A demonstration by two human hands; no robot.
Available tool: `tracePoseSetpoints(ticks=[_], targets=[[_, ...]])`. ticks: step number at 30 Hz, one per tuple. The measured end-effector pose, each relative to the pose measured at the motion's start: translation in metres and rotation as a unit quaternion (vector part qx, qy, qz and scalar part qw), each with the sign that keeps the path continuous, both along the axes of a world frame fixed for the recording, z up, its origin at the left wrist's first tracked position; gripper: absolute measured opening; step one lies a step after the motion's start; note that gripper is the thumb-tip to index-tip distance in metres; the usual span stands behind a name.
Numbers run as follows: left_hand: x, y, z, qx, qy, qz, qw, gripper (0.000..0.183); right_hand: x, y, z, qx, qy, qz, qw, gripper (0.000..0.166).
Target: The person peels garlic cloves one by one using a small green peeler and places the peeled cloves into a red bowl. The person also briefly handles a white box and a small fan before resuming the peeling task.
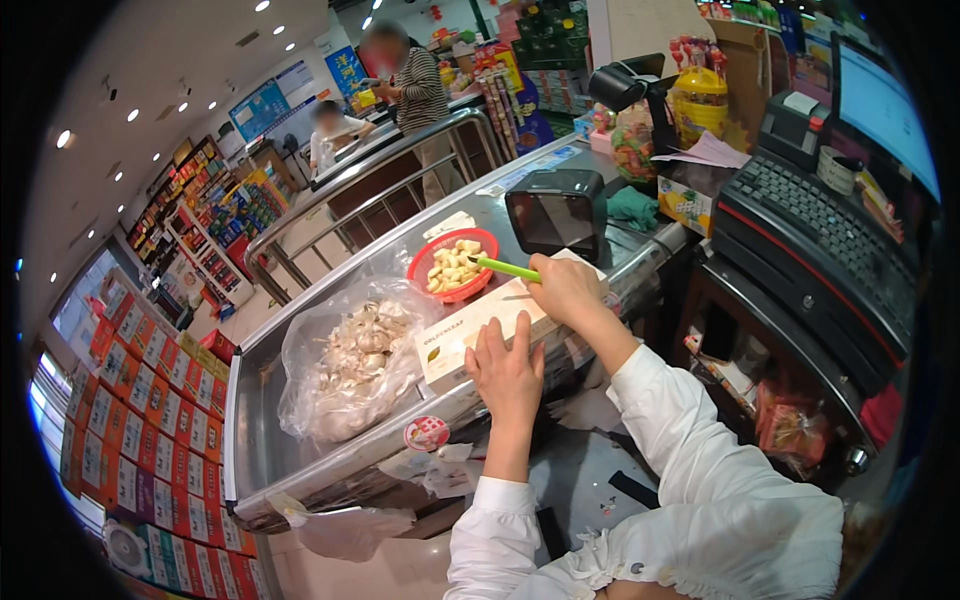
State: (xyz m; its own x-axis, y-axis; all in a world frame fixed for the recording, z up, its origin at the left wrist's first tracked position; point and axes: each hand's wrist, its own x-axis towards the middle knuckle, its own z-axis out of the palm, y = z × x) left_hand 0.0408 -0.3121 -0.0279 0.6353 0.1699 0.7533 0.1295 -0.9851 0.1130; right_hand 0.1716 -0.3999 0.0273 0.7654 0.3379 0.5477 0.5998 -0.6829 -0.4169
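Observation:
My right hand grips a knife with a bright green handle; its short dark blade points left toward a red plastic basket. Inside the basket lie peeled garlic cloves. Beneath both hands is a long pale carton that bears printing. With its fingers spread, my left hand rests over the carton and appears to hold nothing. To the left, a clear plastic bag lies open around unpeeled garlic bulbs.
A metal-topped checkout counter carries these things. Behind the basket stands a black checkout device. A keyboard and monitor are at right. Steel railings run beyond the counter, with two people farther back. Stacked cartons stand left.

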Motion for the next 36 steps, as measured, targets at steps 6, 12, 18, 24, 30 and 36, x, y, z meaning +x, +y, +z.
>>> tracePoseSetpoints(ticks=[6, 12, 18, 24, 30, 36], targets=[[-0.001, 0.004, 0.012, -0.007, -0.003, -0.032, 0.999, 0.058, 0.002, 0.000, -0.003, 0.015, -0.020, 0.001, 1.000, 0.018], [-0.002, 0.005, 0.022, -0.020, 0.026, -0.024, 0.999, 0.057, 0.003, 0.000, -0.003, 0.012, -0.014, 0.003, 1.000, 0.019], [-0.002, 0.005, 0.021, -0.021, 0.021, -0.022, 0.999, 0.056, 0.000, -0.001, 0.001, 0.010, -0.008, 0.002, 1.000, 0.019], [-0.003, 0.005, 0.022, -0.022, 0.027, -0.022, 0.999, 0.055, -0.001, -0.002, 0.002, 0.005, 0.005, 0.000, 1.000, 0.020], [-0.003, 0.004, 0.023, -0.027, 0.037, -0.015, 0.999, 0.056, 0.000, -0.001, 0.002, -0.003, 0.008, -0.001, 1.000, 0.021], [-0.004, 0.003, 0.024, -0.022, 0.037, -0.010, 0.999, 0.056, 0.001, -0.001, 0.000, -0.001, 0.004, 0.001, 1.000, 0.021]])
